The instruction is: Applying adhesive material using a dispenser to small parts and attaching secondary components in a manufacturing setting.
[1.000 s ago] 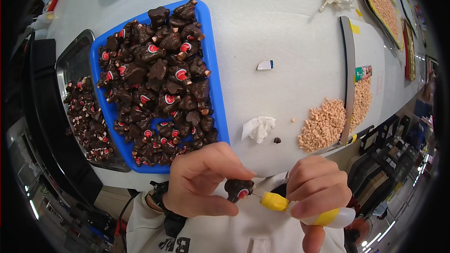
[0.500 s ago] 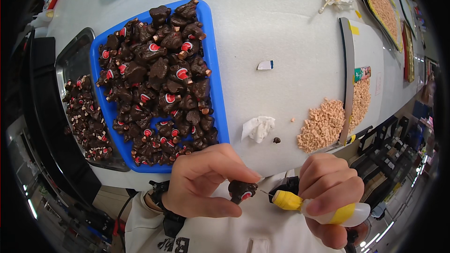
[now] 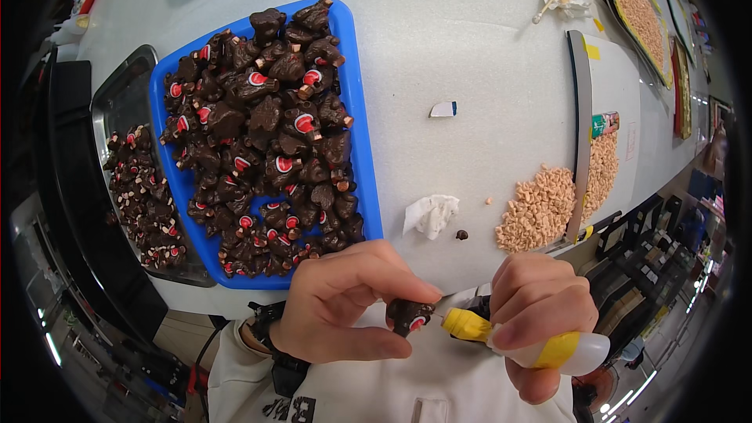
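Note:
My left hand (image 3: 337, 305) pinches a small dark brown glossy figurine (image 3: 406, 315) with a red and white patch between thumb and fingers. My right hand (image 3: 544, 301) is wrapped round a white squeeze bottle (image 3: 589, 354) banded in yellow, its yellow-wrapped nozzle (image 3: 468, 325) aimed left. The fine tip sits right beside the figurine; whether it touches cannot be made out. Close to my left hand, a blue tray (image 3: 365, 180) is heaped with many similar brown figurines (image 3: 266, 121), several bearing red patches and pale peg-like ends.
A metal tray (image 3: 125, 82) of smaller brown pieces lies left of the blue one. On the table are a crumpled white tissue (image 3: 432, 215), a dark crumb (image 3: 462, 235), a small white scrap (image 3: 442, 110) and a pile of pale tan bits (image 3: 536, 210) against a grey-edged board (image 3: 580, 110).
My right hand has shifted left with the squeeze bottle, bringing its tip closer to the figurine. My left hand has moved slightly right, and the figurine has turned a little.

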Demonstrator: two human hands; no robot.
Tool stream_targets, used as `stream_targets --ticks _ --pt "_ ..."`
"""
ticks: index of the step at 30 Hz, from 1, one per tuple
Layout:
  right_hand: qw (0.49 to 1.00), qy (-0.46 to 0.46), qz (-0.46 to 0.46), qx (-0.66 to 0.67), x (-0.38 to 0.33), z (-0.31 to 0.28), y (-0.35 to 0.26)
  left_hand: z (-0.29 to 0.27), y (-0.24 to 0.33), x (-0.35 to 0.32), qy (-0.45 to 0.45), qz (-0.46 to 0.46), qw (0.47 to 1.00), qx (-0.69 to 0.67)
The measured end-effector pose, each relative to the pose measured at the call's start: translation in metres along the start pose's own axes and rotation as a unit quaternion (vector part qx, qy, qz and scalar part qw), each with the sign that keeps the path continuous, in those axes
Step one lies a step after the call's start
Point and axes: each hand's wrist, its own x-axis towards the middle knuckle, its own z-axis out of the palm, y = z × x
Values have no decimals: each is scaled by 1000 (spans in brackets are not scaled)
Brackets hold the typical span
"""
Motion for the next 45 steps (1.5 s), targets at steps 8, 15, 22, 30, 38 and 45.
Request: stream_targets --ticks 8,15,22,30,38,45 --pt "1000 2 -2 0 0 0 2 -1 -1 0 1 2 1000 -6" --pt "1000 7 0 -5 0 1 1 -1 -1 1 1 3 1000 -4" --pt "1000 -11 -25 -5 0 1 4 -4 -3 -1 -4 20 1000 0" --pt "926 231 16 -297 -3 -12 8 -5 -5 0 1 42 994 -98" --pt "913 73 131 -379 -17 -20 11 0 0 0 4 -12 987 -162" --pt "883 6 66 -465 -9 -24 21 1 -1 -1 -19 -12 988 -155"
